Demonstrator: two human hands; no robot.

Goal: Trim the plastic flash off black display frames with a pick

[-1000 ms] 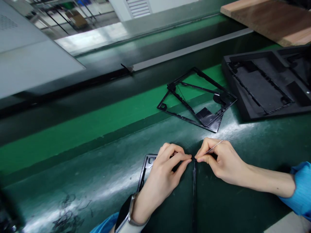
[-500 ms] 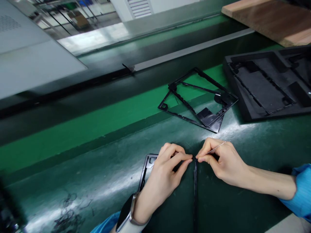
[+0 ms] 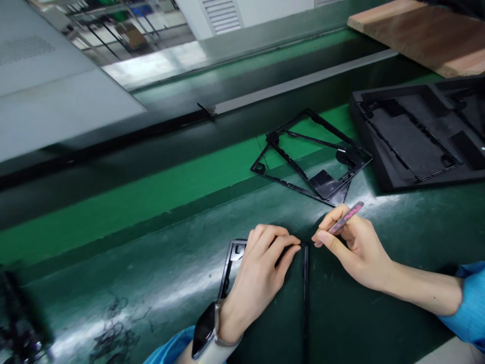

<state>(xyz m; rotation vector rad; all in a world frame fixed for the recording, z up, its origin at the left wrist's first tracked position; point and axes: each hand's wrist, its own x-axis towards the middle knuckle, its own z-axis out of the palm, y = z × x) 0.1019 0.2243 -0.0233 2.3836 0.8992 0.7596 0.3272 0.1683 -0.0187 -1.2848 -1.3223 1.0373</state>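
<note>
A thin black rectangular frame (image 3: 305,298) lies on the green work surface, its lower end cut off by the picture edge. Over its top bar rests my left hand (image 3: 255,270), thumb and fingertips closed on the upper right corner; the hand hides most of that bar. My right hand (image 3: 358,253) pinches a pair of metal tweezers (image 3: 346,217) with pink markings, just right of that corner and apart from it. The tweezers' tips are hidden by the fingers.
Two similar black frames (image 3: 290,161) overlap farther back. A black foam tray (image 3: 409,184) holding more frames stands at the right, below a wooden board (image 3: 420,35). Loose black strands (image 3: 113,328) lie at lower left. A grey panel (image 3: 64,101) juts in at upper left.
My right hand has drawn back slightly from the frame's corner, and the tweezers have turned so their flat side shows. My left hand stays at the corner.
</note>
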